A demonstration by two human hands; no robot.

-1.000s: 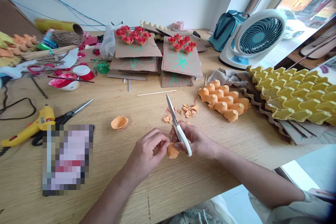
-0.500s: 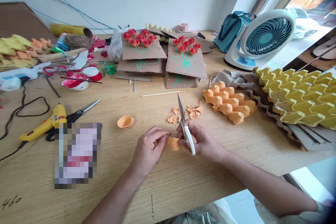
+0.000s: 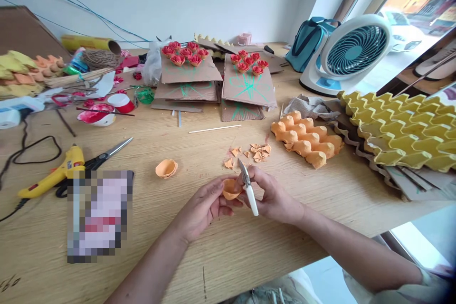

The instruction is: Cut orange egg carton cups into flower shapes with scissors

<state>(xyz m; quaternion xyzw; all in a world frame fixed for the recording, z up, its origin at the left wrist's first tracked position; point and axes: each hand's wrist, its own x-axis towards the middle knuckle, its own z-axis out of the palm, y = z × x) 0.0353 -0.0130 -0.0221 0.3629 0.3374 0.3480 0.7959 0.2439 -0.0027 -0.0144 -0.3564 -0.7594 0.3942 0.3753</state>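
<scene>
Wooden table (image 3: 171, 232); scraps (image 3: 257, 151), egg tray (image 3: 306, 140) beyond scissors (image 3: 248, 187)

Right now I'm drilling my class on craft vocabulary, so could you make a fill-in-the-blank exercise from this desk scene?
1. The left hand holds an ____ paper cup.
2. The right hand grips scissors with ____ handles.
3. The glue gun lying on the table is ____.
Missing words: orange; white; yellow.
</scene>
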